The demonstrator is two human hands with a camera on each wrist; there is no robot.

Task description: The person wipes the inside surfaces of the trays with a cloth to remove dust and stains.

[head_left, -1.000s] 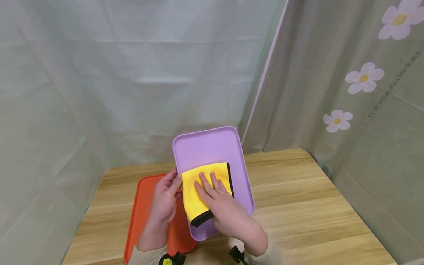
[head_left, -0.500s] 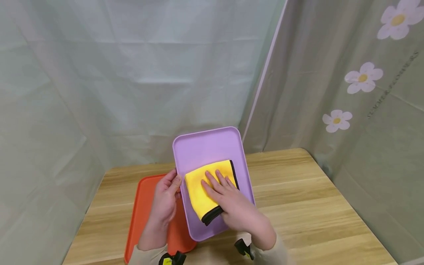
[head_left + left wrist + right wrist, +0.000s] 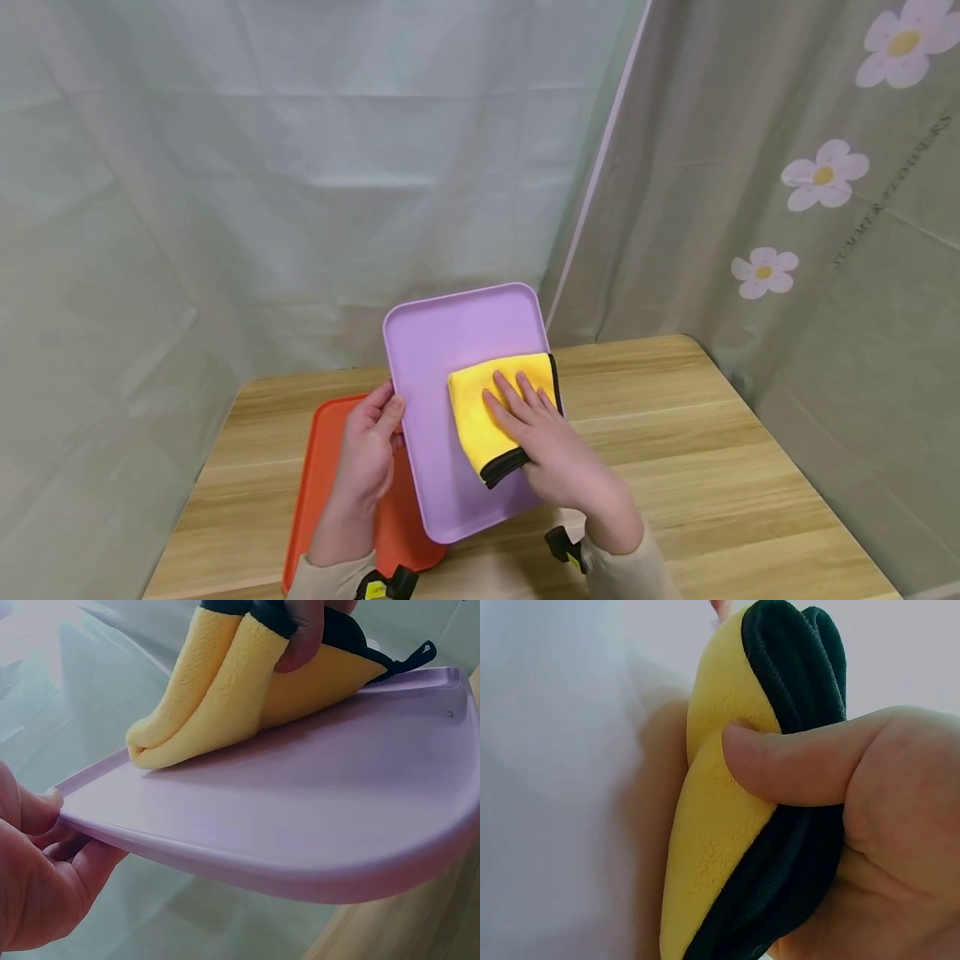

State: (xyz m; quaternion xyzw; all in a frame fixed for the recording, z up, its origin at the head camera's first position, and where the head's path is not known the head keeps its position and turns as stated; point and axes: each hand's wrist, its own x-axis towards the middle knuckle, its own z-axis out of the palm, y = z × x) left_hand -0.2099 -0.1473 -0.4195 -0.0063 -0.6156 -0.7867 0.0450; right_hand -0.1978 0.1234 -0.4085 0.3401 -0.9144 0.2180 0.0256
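Note:
A folded yellow cleaning cloth with black trim lies against the inner face of a purple tray, over its right half. My right hand spreads its fingers over the cloth; in the right wrist view the thumb grips the folded edge. My left hand pinches the tray's left rim, thumb on top and fingers beneath. In the left wrist view the cloth touches the tray with its front fold, its trimmed edge raised. The tray is held up and tilted.
An orange-red tray lies on the wooden table, partly under the purple tray and the left forearm. Pale curtains hang behind and at the sides. White flowers are printed on the right curtain.
My right hand has slid the cloth across the purple tray from left to right and slightly upward. My left hand keeps its hold on the rim; the tray has shifted slightly left.

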